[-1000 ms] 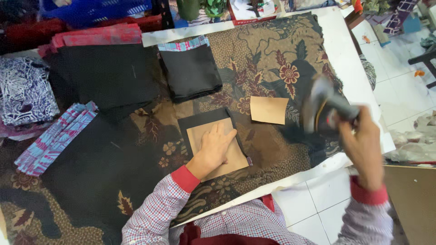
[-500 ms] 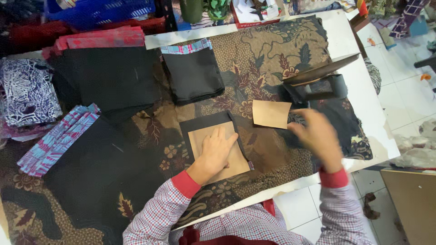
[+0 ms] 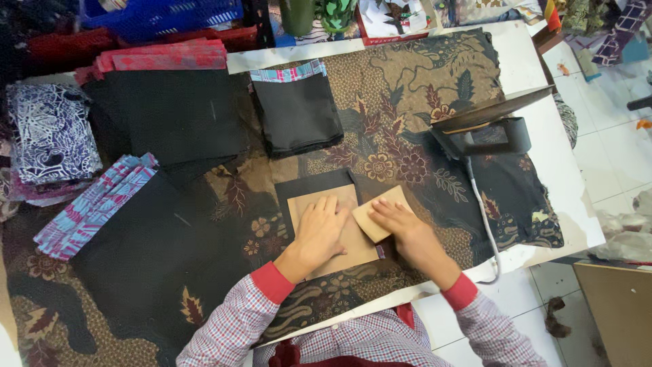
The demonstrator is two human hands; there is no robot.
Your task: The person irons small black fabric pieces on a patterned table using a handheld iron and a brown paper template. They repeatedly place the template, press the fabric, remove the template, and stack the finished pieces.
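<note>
Looking down from the head camera, I saw my left hand [image 3: 320, 230] lying flat, fingers spread, on a large tan paper piece [image 3: 339, 239] that rested on a black fabric panel [image 3: 309, 185]. My right hand [image 3: 399, 223] pressed open-palmed on a smaller tan paper piece [image 3: 375, 219] overlapping the larger one's right edge; neither hand gripped anything. Both lay on a brown batik cloth [image 3: 407, 81] covering the table. A clothes iron [image 3: 483, 129] stood near, to the right.

card [image 3: 339, 234]: tan | table cloth [image 3: 407, 88]: brown floral batik | iron [image 3: 485, 126]: black
</note>
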